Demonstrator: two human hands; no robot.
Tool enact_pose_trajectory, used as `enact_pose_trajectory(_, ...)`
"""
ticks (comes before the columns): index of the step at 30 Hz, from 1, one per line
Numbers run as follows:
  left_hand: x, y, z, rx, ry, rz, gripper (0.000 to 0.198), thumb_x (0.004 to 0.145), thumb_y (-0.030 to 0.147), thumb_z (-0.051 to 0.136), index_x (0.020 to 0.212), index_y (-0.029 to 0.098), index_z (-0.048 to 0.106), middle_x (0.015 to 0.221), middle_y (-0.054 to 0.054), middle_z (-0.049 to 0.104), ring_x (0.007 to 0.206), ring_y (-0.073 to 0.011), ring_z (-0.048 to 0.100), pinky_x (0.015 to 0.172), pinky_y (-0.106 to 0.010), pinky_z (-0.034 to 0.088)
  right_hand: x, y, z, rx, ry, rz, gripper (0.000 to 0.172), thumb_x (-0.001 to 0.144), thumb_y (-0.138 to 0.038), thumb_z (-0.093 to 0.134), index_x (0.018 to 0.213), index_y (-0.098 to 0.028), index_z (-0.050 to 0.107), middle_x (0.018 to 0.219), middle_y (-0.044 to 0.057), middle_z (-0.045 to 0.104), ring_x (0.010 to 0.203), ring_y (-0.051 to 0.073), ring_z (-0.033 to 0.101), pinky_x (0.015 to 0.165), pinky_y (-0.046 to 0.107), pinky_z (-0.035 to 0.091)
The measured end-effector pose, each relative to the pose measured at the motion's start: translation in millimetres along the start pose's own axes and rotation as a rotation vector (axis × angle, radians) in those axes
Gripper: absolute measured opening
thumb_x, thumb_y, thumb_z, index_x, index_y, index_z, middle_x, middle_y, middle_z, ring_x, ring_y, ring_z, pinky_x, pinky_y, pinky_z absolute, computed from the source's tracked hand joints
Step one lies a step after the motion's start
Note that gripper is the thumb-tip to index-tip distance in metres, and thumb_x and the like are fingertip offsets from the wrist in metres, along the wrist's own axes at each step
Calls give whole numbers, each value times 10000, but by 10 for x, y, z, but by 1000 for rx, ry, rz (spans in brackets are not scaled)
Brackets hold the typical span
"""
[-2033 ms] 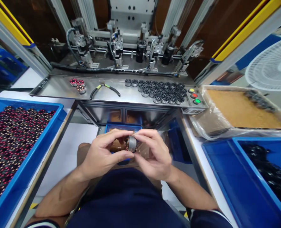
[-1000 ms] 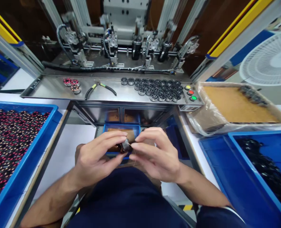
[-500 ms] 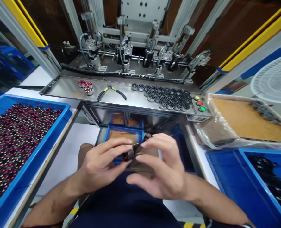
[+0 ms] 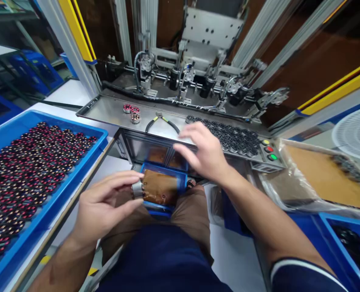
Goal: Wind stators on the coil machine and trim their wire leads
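Observation:
Between the thumb and fingers of my left hand [image 4: 102,207] is a small motor stator [image 4: 138,189], its silvery metal rim facing right, held over my lap. My right hand [image 4: 202,152] is raised at the front edge of the metal ledge, fingers apart and holding nothing. Just left of its fingertips lie pliers [image 4: 151,124] with black and green handles. Close behind and right of that hand is a packed group of black-topped round parts [image 4: 239,138], partly hidden by it. Three wound stators [image 4: 135,117], red and copper coloured, stand on the ledge's left part.
A blue tray [image 4: 102,138] full of wound stators is on my left. Behind the ledge stands a machine with fixtures [image 4: 186,77]. A button box [image 4: 268,156], a plastic-lined carton [image 4: 313,162] and a blue bin [image 4: 322,221] are at right. Below, another blue bin [image 4: 183,182] holds brown cardboard.
My right hand has left the stator and moved up and forward toward the ledge. My left hand has shifted left, still with the stator. The whole view has swung left.

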State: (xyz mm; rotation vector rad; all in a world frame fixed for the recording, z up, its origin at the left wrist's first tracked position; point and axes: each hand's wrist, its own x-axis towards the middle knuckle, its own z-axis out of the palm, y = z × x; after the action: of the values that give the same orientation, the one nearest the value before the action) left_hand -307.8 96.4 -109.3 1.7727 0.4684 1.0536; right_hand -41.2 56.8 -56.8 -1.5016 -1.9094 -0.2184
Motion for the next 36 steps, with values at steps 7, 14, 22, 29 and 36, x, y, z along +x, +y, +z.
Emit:
enact_pose_trajectory(7, -70, 12, 25, -90, 176, -76, 465, 718, 29, 761, 1121, 254, 701, 1170, -17, 709, 1110, -156, 667, 978, -224, 550, 783, 849, 940, -329, -306, 635, 294, 870, -281, 637, 1061, -57, 636, 1159, 226, 619, 1112, 314, 581, 973, 432, 449)
enact_pose_trajectory(14, -83, 16, -20, -182, 212, -189, 402, 725, 67, 769, 1098, 202, 706, 1144, -68, 731, 989, -164, 719, 887, -233, 597, 847, 972, 854, -238, -255, 526, 161, 916, -194, 514, 986, -106, 630, 1020, 151, 676, 963, 241, 617, 882, 344, 458)
enact_pose_trajectory(22, -30, -72, 33, -301, 230, -247, 429, 724, 88, 778, 1136, 170, 690, 1126, -110, 740, 944, -183, 730, 862, -265, 602, -389, 304, -312, 201, -73, 282, 80, 933, -258, 544, 946, -209, 606, 724, 0, 586, 622, 145, 533, 639, 283, 453)
enact_pose_trajectory(29, 114, -143, 315, -351, 159, -283, 392, 721, 108, 787, 1096, 190, 711, 1091, -88, 751, 925, -154, 723, 848, -227, 586, -1653, -649, -16, 767, -224, 467, 172, 975, -299, 466, 958, -211, 613, 746, 16, 598, 672, 145, 572, 622, 253, 461)
enact_pose_trajectory(36, 127, -86, 538, -314, 113, -304, 393, 735, 107, 773, 1115, 181, 704, 1118, -95, 744, 958, -171, 723, 858, -232, 588, -2048, -854, 5, 1121, -288, 570, 969, 630, -655, 772, 1410, -220, 397, 1122, 111, 587, 969, 236, 614, 868, 354, 508)
